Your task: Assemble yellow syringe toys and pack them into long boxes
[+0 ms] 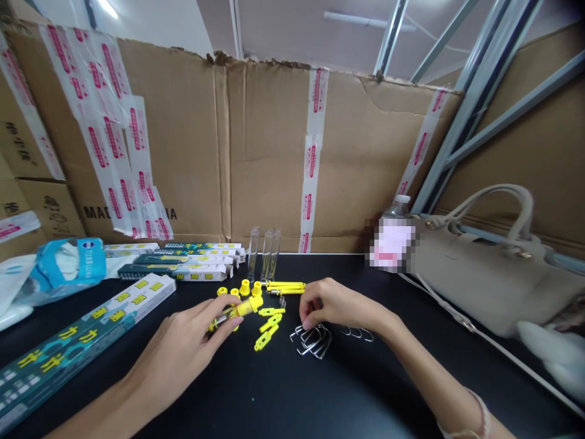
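Observation:
My left hand (196,332) is closed around a clear tube with a yellow cap (249,305), tilted up to the right; metal parts show inside it. My right hand (336,305) pinches at a pile of bent metal wire hooks (315,342), its fingertips on one hook at the top edge. More hooks (359,333) lie just right of the pile. Between my hands are several flat yellow plastic pieces (266,337). Behind them sit yellow caps (245,288), yellow rods (286,287) and a small spring (283,301).
Clear tubes (270,256) stand upright near the cardboard wall (269,152). Printed long boxes (91,335) and a blue-white plastic packet (73,265) lie on the left. To the right are a bottle (392,238) and a beige handbag (479,274), its strap (493,344) trailing over the black table (274,396).

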Demonstrator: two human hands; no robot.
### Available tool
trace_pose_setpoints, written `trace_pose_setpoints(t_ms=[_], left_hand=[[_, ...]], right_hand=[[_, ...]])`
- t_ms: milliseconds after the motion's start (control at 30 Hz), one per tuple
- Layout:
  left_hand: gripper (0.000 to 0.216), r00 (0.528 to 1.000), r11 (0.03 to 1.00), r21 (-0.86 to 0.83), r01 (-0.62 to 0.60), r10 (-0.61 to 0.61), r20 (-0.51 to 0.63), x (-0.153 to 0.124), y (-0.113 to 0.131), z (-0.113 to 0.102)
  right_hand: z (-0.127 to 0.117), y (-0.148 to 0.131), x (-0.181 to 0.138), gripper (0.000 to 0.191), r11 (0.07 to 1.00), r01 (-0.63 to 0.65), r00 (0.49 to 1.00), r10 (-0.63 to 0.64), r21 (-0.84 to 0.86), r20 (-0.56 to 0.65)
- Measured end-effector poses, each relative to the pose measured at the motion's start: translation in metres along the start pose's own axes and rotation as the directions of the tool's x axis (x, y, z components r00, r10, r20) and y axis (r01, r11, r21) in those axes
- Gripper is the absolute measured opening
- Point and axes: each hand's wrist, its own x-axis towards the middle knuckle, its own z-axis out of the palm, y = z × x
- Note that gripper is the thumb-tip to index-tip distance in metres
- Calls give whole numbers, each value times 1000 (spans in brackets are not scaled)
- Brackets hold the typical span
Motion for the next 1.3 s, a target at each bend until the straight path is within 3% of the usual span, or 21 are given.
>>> trace_pose_setpoints(t_ms=[267,500,733,967,1133,1300], left_hand=[[25,1000,995,-102,3,1,31,-2,5,0],[21,999,992,-124,2,2,33,-5,4,2],[22,999,995,-102,-6,10,41,-4,7,1],[17,997,995,-69,-76,74,-29,-4,4,5],[16,995,994,-60,-87,84,-45,-5,2,6],[19,997,996,-41,-74,72,-41,-5,2,6]], right_hand=[[-9,-3,-6,10,999,1,999,0,43,-37],[-13,-12,-11,12,981,47,992,-24,189,-122],[-3,-3,-4,11,998,-69,986,68,-5,-152],[-2,-6,-3,22,994,-32,978,9,-109,-208],[0,-11,-8,27,951,-21,968,-58,-309,-246],[-1,-17,-14,30,932,-59,965,-38,-356,-259]])
